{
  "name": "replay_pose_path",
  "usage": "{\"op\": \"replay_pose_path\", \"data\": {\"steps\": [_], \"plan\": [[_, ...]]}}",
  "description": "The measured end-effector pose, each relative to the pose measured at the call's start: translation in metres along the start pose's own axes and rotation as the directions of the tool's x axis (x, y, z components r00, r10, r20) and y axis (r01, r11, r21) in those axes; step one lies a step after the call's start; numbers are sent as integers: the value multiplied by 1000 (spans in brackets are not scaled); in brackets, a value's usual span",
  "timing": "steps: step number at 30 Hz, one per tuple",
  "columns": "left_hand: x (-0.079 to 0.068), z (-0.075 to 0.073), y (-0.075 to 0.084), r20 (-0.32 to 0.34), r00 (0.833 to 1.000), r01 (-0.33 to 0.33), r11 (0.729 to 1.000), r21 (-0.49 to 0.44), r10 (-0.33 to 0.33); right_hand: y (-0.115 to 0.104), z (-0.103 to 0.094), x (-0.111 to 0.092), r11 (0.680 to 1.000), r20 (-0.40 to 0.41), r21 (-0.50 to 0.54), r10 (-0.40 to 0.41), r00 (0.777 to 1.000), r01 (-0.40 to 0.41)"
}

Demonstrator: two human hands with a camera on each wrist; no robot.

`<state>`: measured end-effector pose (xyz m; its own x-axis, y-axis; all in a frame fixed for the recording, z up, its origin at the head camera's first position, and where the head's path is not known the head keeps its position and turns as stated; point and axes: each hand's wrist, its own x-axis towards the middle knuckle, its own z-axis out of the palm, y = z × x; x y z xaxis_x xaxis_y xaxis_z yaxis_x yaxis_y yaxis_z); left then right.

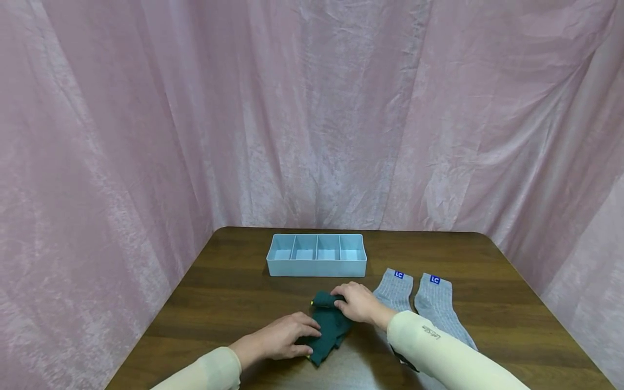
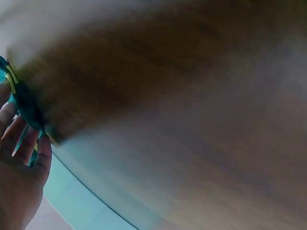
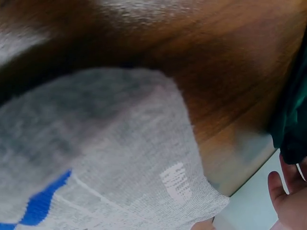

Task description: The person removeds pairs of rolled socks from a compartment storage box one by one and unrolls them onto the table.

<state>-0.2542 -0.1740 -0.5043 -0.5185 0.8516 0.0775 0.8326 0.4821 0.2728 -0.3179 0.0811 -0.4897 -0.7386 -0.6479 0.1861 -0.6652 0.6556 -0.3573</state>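
Dark green socks (image 1: 327,325) with small yellow details lie bunched in front of me, their far end folded over into a thick roll. My right hand (image 1: 359,303) grips that rolled end with curled fingers, and the green fabric (image 3: 293,115) shows at the right edge of the right wrist view. At the near left side of the socks, my left hand (image 1: 287,337) rests its extended fingers and thumb on the fabric. The left wrist view has these fingers (image 2: 44,155) against the green and yellow cloth (image 2: 28,108). Part of the roll is hidden by my right hand.
A light blue box (image 1: 317,268) with several compartments stands at the back of the brown wooden table (image 1: 219,292). Two grey socks with blue labels, a left one (image 1: 394,290) and a right one (image 1: 434,300), lie flat at right, partly under my right forearm. Pink curtains (image 1: 312,119) hang behind.
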Motion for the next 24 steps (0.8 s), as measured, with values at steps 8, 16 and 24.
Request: {"op": "replay_pose_path", "data": {"steps": [8, 16, 24], "plan": [[1, -2, 3, 11, 1000, -28, 1000, -4, 28, 0, 2, 4, 985, 15, 119, 126, 992, -127], [1, -3, 6, 21, 1000, 0, 1000, -7, 0, 3, 3, 3, 994, -85, 83, 71, 994, -64], [0, -3, 5, 36, 999, 15, 1000, -26, -14, 5, -3, 1, 988, -59, -133, -84, 995, 75]]}}
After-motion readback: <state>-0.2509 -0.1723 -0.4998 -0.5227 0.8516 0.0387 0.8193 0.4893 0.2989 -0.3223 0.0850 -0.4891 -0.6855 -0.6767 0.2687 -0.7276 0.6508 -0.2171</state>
